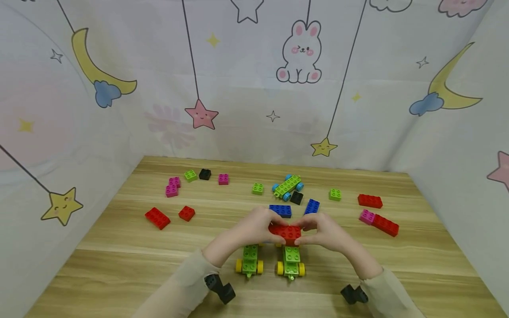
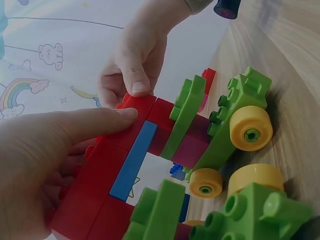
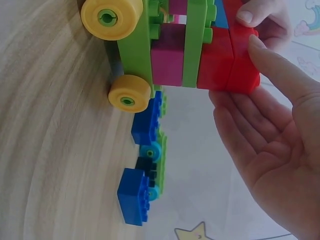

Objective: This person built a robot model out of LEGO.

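Note:
Both hands are at a bridge-like build of toy building bricks in the middle of the table. Its top red brick (image 2: 95, 167) is pinched by the left hand (image 1: 260, 224) and the right hand (image 1: 327, 232), one from each side. Below lies a flat blue piece (image 2: 134, 162), then more red bricks (image 3: 215, 65), green plates (image 2: 186, 120) and pink bricks (image 3: 168, 62). Two green wheeled bases (image 1: 291, 267) with yellow wheels (image 2: 251, 128) stand side by side under it. In both wrist views the thumbs press the red brick, while some fingers are hidden behind it.
Beyond the hands lie blue bricks (image 1: 280, 210), a black brick (image 1: 296, 197) and a green base with blue wheels (image 1: 287, 187). Red bricks (image 1: 157, 218) and pink bricks (image 1: 172, 190) are scattered left; others (image 1: 385, 225) lie right. A printed curtain (image 1: 246, 66) hangs behind the table.

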`<state>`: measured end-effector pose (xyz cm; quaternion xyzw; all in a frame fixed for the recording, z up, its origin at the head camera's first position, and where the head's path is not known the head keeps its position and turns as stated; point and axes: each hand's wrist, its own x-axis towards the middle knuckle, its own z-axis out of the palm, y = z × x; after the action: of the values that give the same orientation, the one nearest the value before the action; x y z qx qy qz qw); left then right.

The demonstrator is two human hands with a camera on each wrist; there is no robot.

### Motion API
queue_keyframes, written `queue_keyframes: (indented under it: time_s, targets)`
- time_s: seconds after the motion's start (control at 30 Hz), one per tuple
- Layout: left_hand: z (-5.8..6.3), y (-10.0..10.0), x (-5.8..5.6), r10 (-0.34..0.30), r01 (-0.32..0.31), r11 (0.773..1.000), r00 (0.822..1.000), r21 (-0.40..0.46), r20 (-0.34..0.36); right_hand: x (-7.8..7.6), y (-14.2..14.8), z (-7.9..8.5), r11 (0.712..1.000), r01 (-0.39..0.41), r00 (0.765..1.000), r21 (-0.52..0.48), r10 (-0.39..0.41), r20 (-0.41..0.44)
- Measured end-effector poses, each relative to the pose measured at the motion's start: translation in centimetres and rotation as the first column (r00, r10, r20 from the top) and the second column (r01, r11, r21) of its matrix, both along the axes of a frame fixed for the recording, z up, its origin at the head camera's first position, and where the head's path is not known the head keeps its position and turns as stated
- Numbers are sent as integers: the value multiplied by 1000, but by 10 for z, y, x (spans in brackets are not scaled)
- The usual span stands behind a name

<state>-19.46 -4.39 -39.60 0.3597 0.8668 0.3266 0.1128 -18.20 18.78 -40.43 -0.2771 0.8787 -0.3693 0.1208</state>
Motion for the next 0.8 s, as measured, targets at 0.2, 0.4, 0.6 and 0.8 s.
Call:
queue_keyframes:
  time_s: [0.2, 0.4, 0.6, 0.8]
  targets:
    - [-2, 0, 0, 5, -5, 1000, 1000, 5, -20, 0, 0, 1, 1000, 1, 1000, -11, 0, 17]
    - [-4, -1, 0, -1, 2, 999, 1000, 35, -27, 0, 0, -1, 1000, 17, 999, -21, -17, 32]
    - [-6, -1, 0, -2, 4, 998, 999, 56, -37, -2, 0, -3, 999, 36, 997, -23, -34, 73]
    - [-6, -1, 0, -4, 7, 998, 999, 61, -41, -3, 1, -2, 999, 35, 996, -33, -32, 88]
